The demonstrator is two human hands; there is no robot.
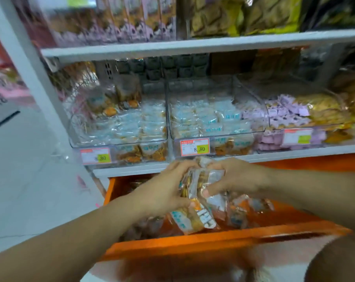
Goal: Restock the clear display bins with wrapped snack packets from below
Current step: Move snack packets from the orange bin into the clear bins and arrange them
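My left hand (164, 186) and my right hand (233, 176) together grip a bunch of wrapped snack packets (201, 184), clear wrappers with blue print and orange snacks inside. The bunch is held above an open orange drawer (192, 241) that holds more packets (237, 214). Just above and behind the hands, clear display bins stand on the white shelf: a left bin (119, 123) and a middle bin (211, 117) with similar blue-and-white packets, and a right bin (284, 115) with purple packets.
Price labels (194, 147) reading 8.80 hang on the bin fronts. A white shelf board (192, 45) above carries pink boxes and yellow bags. A white upright post (30, 78) stands at left, with pale floor beside it. My knee (335, 261) is at bottom right.
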